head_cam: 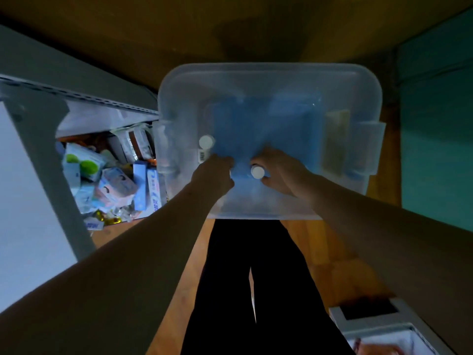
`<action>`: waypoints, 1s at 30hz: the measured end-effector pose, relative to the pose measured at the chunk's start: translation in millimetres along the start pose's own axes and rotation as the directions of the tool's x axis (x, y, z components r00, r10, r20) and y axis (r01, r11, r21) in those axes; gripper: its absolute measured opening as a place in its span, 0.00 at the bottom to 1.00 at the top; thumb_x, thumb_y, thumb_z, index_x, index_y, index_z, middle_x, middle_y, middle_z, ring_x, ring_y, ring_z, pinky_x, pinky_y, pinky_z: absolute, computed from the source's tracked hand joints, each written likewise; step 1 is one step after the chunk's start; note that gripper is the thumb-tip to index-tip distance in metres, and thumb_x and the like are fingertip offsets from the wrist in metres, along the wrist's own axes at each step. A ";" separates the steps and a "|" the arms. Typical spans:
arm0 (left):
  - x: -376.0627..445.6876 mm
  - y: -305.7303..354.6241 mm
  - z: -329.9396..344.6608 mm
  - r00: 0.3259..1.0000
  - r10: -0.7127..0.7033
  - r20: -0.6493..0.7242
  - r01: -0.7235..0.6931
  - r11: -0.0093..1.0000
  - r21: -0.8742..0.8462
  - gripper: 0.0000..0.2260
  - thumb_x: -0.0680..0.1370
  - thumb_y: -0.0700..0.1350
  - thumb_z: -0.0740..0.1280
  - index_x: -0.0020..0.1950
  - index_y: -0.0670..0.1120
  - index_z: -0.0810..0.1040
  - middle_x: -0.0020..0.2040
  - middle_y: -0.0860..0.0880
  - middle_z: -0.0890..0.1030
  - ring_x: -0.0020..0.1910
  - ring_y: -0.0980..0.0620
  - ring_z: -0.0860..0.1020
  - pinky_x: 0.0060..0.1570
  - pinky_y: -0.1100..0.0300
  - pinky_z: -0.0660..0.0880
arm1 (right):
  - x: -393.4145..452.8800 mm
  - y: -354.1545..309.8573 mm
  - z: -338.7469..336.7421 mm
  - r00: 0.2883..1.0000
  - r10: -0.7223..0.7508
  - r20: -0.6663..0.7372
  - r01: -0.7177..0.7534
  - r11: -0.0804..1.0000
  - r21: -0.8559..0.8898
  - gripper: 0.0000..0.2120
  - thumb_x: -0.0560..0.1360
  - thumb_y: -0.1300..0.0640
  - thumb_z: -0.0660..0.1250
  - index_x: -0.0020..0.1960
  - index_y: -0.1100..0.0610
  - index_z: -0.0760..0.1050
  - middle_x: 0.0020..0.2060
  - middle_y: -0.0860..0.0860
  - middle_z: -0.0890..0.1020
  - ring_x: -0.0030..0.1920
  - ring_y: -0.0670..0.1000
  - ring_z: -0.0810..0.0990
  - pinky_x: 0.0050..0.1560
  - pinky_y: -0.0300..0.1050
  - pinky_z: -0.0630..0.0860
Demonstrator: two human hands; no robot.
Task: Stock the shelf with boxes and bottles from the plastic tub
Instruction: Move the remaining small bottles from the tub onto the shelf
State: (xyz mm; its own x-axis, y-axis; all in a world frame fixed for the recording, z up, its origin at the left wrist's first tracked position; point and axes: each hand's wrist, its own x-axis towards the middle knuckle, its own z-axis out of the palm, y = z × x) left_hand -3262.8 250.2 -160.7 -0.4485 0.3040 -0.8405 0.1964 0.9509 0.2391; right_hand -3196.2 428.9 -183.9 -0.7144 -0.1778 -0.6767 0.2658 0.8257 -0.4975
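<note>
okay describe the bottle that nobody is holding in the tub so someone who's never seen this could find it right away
Start at the clear plastic tub on the wooden floor, then go to its left side, near the shelf. The loose bottle stands just beyond the left hand. Unlike the white-capped bottle in the right hand, no fingers touch it, and a barcode label shows on its side.

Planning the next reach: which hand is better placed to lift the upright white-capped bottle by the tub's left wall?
Left. The left hand sits just beside that bottle, while the right hand is farther away, curled around another white-capped bottle.
</note>
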 end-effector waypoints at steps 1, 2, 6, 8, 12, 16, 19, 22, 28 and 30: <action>1.2 0.1 -0.7 1.000 0.009 -0.003 -0.009 1.000 0.002 0.17 0.76 0.44 0.69 0.65 0.49 0.75 0.61 0.42 0.73 0.55 0.40 0.78 0.56 0.53 0.75 | 0.9 0.4 0.6 1.000 -0.005 -0.007 0.005 1.000 0.004 0.14 0.73 0.60 0.70 0.58 0.54 0.79 0.60 0.56 0.76 0.58 0.60 0.78 0.55 0.55 0.76; 1.2 0.5 -1.9 1.000 0.014 -0.002 -0.014 1.000 -0.001 0.17 0.76 0.43 0.70 0.65 0.49 0.75 0.60 0.42 0.73 0.55 0.40 0.78 0.55 0.53 0.76 | 0.8 0.4 0.3 1.000 -0.012 -0.014 0.012 1.000 0.013 0.13 0.72 0.60 0.70 0.57 0.55 0.79 0.60 0.56 0.76 0.56 0.60 0.78 0.54 0.55 0.77; -9.4 4.4 -10.1 0.999 0.037 -0.005 -0.037 0.998 -0.056 0.17 0.74 0.39 0.71 0.63 0.48 0.77 0.60 0.43 0.77 0.55 0.42 0.79 0.56 0.54 0.76 | -12.5 1.7 -7.5 0.996 0.001 -0.085 0.007 0.996 0.087 0.14 0.72 0.60 0.72 0.58 0.56 0.79 0.57 0.56 0.76 0.55 0.59 0.78 0.54 0.54 0.76; -21.6 9.6 -19.4 0.999 0.032 -0.023 -0.035 0.992 -0.118 0.17 0.73 0.38 0.71 0.61 0.49 0.78 0.59 0.45 0.79 0.56 0.44 0.78 0.56 0.55 0.76 | -23.7 -0.6 -19.2 0.991 0.012 -0.134 0.004 0.993 0.119 0.15 0.72 0.59 0.72 0.58 0.56 0.79 0.55 0.55 0.77 0.54 0.57 0.78 0.53 0.51 0.76; -56.9 22.2 -43.8 0.995 0.033 -0.098 -0.056 0.969 -0.242 0.16 0.73 0.36 0.72 0.59 0.46 0.80 0.58 0.45 0.81 0.57 0.44 0.78 0.52 0.63 0.71 | -54.7 -12.7 -54.5 0.978 0.016 -0.206 0.022 0.983 0.181 0.15 0.71 0.60 0.72 0.57 0.56 0.79 0.50 0.55 0.78 0.50 0.55 0.79 0.49 0.48 0.75; -104.1 34.8 -65.8 0.976 0.015 -0.217 -0.090 0.935 -0.342 0.14 0.73 0.36 0.72 0.58 0.44 0.81 0.59 0.43 0.81 0.60 0.43 0.77 0.51 0.67 0.64 | -96.7 -37.4 -96.3 0.950 0.005 -0.311 0.066 0.974 0.218 0.15 0.73 0.57 0.73 0.59 0.56 0.78 0.55 0.54 0.81 0.55 0.53 0.80 0.58 0.48 0.77; -150.9 51.8 -84.4 0.960 -0.013 -0.280 -0.115 0.893 -0.436 0.14 0.73 0.37 0.72 0.58 0.46 0.80 0.60 0.45 0.80 0.60 0.44 0.77 0.53 0.63 0.67 | -133.1 -65.3 -128.9 0.940 0.014 -0.341 0.094 0.950 0.299 0.15 0.75 0.57 0.72 0.61 0.55 0.77 0.58 0.51 0.81 0.58 0.50 0.79 0.63 0.44 0.75; -204.1 69.4 -105.7 0.929 -0.033 -0.368 -0.182 0.826 -0.533 0.12 0.75 0.38 0.70 0.57 0.48 0.80 0.57 0.48 0.80 0.54 0.47 0.77 0.49 0.60 0.72 | -172.2 -99.4 -162.2 0.921 0.036 -0.388 0.139 0.900 0.414 0.14 0.76 0.58 0.72 0.62 0.56 0.77 0.58 0.51 0.80 0.57 0.48 0.78 0.57 0.33 0.73; -320.6 82.6 -151.8 0.779 -0.140 -0.612 -0.341 0.723 -0.600 0.12 0.76 0.44 0.71 0.59 0.53 0.80 0.53 0.51 0.81 0.49 0.49 0.79 0.46 0.58 0.75 | -250.4 -177.1 -226.5 0.845 0.018 -0.535 0.275 0.843 0.463 0.15 0.76 0.55 0.71 0.62 0.52 0.78 0.53 0.46 0.81 0.52 0.44 0.79 0.43 0.25 0.71; -360.7 81.4 -166.9 0.705 -0.154 -0.692 -0.414 0.702 -0.579 0.10 0.76 0.46 0.72 0.56 0.55 0.80 0.51 0.53 0.82 0.49 0.51 0.80 0.49 0.55 0.78 | -278.4 -205.3 -244.7 0.817 0.013 -0.577 0.333 0.806 0.490 0.14 0.76 0.56 0.71 0.61 0.49 0.77 0.54 0.46 0.82 0.53 0.44 0.80 0.45 0.29 0.72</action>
State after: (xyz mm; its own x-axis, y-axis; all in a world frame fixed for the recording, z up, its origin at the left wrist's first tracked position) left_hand -3230.6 227.6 243.1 -0.9499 0.1079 -0.2932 -0.1808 0.5755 0.7976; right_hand -3210.2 439.8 239.4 -0.9534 0.1743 -0.2461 0.2932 0.3443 -0.8919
